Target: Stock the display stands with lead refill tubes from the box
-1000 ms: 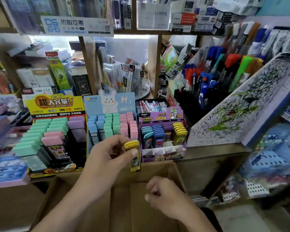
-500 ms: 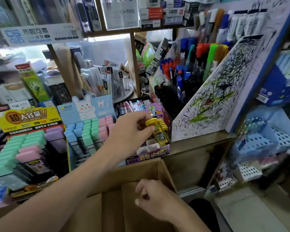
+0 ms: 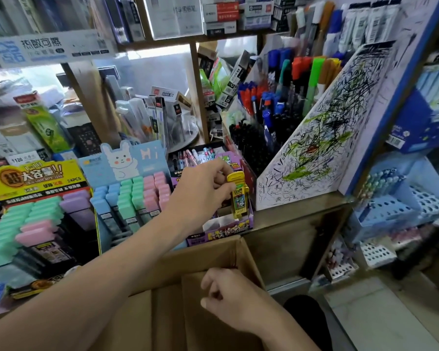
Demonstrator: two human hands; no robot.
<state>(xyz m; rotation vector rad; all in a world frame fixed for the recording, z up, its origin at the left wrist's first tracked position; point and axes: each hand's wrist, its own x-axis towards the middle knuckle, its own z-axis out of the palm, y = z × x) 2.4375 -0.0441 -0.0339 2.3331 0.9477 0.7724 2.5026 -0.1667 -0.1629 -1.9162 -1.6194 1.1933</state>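
Note:
My left hand [image 3: 200, 188] is shut on a yellow lead refill tube [image 3: 238, 196], holding it upright over the right column of the purple display stand [image 3: 228, 228] on the shelf. My hand hides most of the tubes in that stand. My right hand [image 3: 228, 297] rests curled on a flap of the open cardboard box [image 3: 162, 300] below; whether it holds anything I cannot tell. The box's inside is hidden by its flaps and my arms.
Left of the purple stand are a blue bunny stand [image 3: 129, 188] and a yellow-header stand [image 3: 36, 214] of pastel tubes. A scribbled white test board [image 3: 314, 145] fronts a pen rack [image 3: 276, 110] at right. Blue perforated baskets [image 3: 390, 206] sit at far right.
My left hand carried the yellow tube up from above the box and rightward to the purple stand. The view turned right. My right hand stayed on the box flap.

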